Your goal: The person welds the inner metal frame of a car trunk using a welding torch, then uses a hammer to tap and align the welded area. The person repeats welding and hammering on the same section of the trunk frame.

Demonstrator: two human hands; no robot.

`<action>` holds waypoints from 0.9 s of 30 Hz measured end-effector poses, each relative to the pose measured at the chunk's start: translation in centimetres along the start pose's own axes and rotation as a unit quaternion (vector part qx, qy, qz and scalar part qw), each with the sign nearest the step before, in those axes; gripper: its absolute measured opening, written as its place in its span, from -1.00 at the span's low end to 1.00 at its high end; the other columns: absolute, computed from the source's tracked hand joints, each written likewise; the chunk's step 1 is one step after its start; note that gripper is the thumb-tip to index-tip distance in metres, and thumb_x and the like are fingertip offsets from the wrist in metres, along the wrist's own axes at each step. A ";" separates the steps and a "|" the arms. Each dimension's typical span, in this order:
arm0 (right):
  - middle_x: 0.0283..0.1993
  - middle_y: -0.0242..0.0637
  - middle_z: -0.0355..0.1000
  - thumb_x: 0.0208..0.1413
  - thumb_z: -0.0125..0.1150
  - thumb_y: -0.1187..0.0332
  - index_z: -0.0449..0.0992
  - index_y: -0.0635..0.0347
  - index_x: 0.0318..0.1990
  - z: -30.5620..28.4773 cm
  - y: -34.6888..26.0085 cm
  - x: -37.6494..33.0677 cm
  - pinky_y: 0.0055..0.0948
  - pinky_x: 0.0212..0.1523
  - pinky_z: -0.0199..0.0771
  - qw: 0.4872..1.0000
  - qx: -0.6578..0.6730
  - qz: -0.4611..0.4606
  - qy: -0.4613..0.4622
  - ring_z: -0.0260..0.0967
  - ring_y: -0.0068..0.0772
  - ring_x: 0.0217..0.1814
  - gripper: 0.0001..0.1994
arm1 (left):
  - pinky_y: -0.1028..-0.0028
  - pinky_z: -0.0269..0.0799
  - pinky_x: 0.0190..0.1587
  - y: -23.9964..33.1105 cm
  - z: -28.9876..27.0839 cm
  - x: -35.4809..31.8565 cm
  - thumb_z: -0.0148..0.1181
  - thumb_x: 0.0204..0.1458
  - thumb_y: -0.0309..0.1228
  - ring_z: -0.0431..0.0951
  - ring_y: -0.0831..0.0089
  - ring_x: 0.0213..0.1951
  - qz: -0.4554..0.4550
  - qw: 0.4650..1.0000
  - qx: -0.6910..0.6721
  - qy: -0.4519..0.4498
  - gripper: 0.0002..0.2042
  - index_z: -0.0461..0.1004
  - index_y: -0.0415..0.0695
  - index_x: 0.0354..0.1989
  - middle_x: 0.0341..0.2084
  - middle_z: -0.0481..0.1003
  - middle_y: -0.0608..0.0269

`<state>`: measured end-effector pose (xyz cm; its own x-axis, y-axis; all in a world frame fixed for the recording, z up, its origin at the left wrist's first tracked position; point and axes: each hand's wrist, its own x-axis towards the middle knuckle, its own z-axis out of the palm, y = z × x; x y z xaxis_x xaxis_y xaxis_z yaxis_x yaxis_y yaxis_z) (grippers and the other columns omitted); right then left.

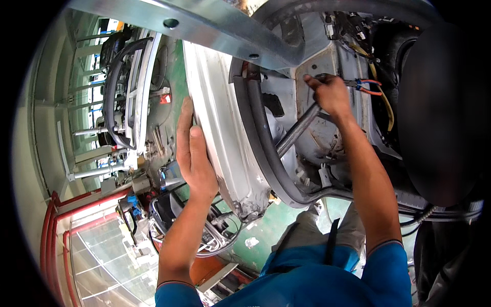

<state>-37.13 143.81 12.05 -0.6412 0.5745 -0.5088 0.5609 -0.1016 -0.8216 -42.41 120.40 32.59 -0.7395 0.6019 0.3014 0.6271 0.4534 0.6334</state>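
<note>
With fingers stretched out, my left hand (198,158) lies along the outer edge of the white car sill (225,112). Inside the door opening, my right hand (331,97) is closed around the upper end of a thick grey bar (299,130). The bar slants down to the left, and its lower end passes behind the black rubber door seal (266,138). Just right of that hand are pliers (365,87) with orange and blue handles. Their jaws are hidden by the hand, so whether they touch it I cannot tell.
A bright metal beam (204,28) crosses above the sill. Loose wiring (376,66) and a large dark rounded shape (434,117) stand at the right. On the left, another vehicle part (128,92) rests over the green floor (284,220), near a small red box (165,99).
</note>
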 end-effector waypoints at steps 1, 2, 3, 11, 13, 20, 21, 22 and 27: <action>-0.28 0.07 0.60 0.15 0.26 -0.14 0.69 0.16 -0.20 -1.0 0.0 -1.0 -0.10 0.00 0.49 1.000 0.000 0.007 -0.004 0.56 0.12 -0.06 -0.51 | 0.23 0.01 0.45 -0.1 -0.2 -0.3 -0.19 0.44 -0.27 0.22 0.15 0.41 0.004 1.000 0.012 -0.002 -0.49 0.18 -0.45 0.39 0.38 0.24 -0.15; -0.33 0.08 0.59 0.15 0.28 -0.13 0.67 0.23 -0.24 -1.8 0.5 -1.4 -0.09 -0.03 0.48 1.000 0.012 0.000 -0.004 0.57 0.14 -0.10 -0.50 | 0.23 0.02 0.44 0.3 -0.1 -0.4 -0.19 0.45 -0.25 0.23 0.15 0.40 -0.027 1.000 -0.012 0.009 -0.48 0.18 -0.44 0.39 0.38 0.25 -0.15; -0.37 0.09 0.57 0.14 0.29 -0.12 0.65 0.29 -0.28 -2.3 0.9 -1.8 -0.09 -0.05 0.48 1.000 0.024 -0.006 -0.004 0.57 0.17 -0.14 -0.48 | 0.23 0.03 0.44 0.2 -0.2 -0.6 -0.19 0.45 -0.24 0.23 0.15 0.40 -0.022 1.000 -0.010 0.007 -0.47 0.17 -0.44 0.39 0.38 0.25 -0.15; -0.27 0.15 0.57 0.15 0.27 -0.11 0.66 0.28 -0.22 -1.8 -1.5 -0.1 -0.06 -0.05 0.50 0.994 -0.040 -0.098 -0.011 0.55 0.18 -0.08 -0.48 | 0.34 0.13 0.36 2.3 2.1 0.2 -0.22 0.42 -0.11 0.33 0.28 0.29 -0.081 0.995 -0.033 0.054 -0.41 0.23 -0.39 0.38 0.30 0.33 -0.03; -0.20 0.10 0.59 0.15 0.26 -0.12 0.67 0.22 -0.18 -1.1 -2.6 0.1 -0.05 -0.02 0.50 0.995 -0.058 -0.074 -0.040 0.54 0.15 -0.02 -0.50 | 0.35 0.13 0.36 2.5 2.2 0.3 -0.20 0.42 -0.09 0.33 0.28 0.29 -0.079 0.995 -0.011 0.052 -0.40 0.23 -0.40 0.38 0.30 0.33 -0.02; -0.12 0.04 0.61 0.14 0.26 -0.06 0.68 0.13 -0.10 1.0 -2.2 0.7 -0.04 0.05 0.49 0.994 -0.060 -0.048 -0.072 0.53 0.14 0.05 -0.56 | 0.29 0.12 0.39 0.6 0.3 0.1 -0.16 0.42 -0.14 0.31 0.25 0.33 -0.040 0.999 -0.020 0.008 -0.40 0.17 -0.44 0.40 0.33 0.30 -0.08; -0.12 0.04 0.61 0.13 0.26 -0.04 0.69 0.13 -0.11 1.0 -2.3 0.5 -0.04 0.05 0.49 0.995 -0.056 -0.039 -0.077 0.53 0.14 0.04 -0.57 | 0.29 0.12 0.39 0.5 0.2 -0.1 -0.16 0.42 -0.14 0.31 0.25 0.33 -0.042 0.999 -0.020 0.010 -0.41 0.18 -0.44 0.40 0.33 0.30 -0.08; -0.13 0.06 0.61 0.11 0.27 -0.02 0.68 0.15 -0.12 1.1 -2.2 0.5 -0.05 0.04 0.49 0.996 -0.044 -0.037 -0.073 0.53 0.15 0.03 -0.58 | 0.29 0.12 0.39 0.5 0.2 0.0 -0.15 0.42 -0.15 0.31 0.25 0.33 -0.041 0.999 -0.022 0.010 -0.41 0.18 -0.44 0.39 0.33 0.30 -0.08; -0.24 0.13 0.58 0.06 0.28 0.06 0.65 0.28 -0.22 1.9 -1.0 0.8 -0.06 -0.03 0.47 0.997 0.021 -0.038 -0.059 0.54 0.19 -0.09 -0.60 | 0.34 0.13 0.37 0.8 1.1 -0.5 -0.13 0.42 -0.20 0.32 0.29 0.32 -0.074 0.994 -0.067 0.051 -0.45 0.19 -0.43 0.39 0.34 0.30 -0.06</action>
<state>-39.22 142.83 11.95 -0.7397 0.4821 -0.4695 0.4876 -0.0968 -0.8677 -41.24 121.19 32.20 -0.8466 0.4624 0.2634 0.4759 0.4362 0.7637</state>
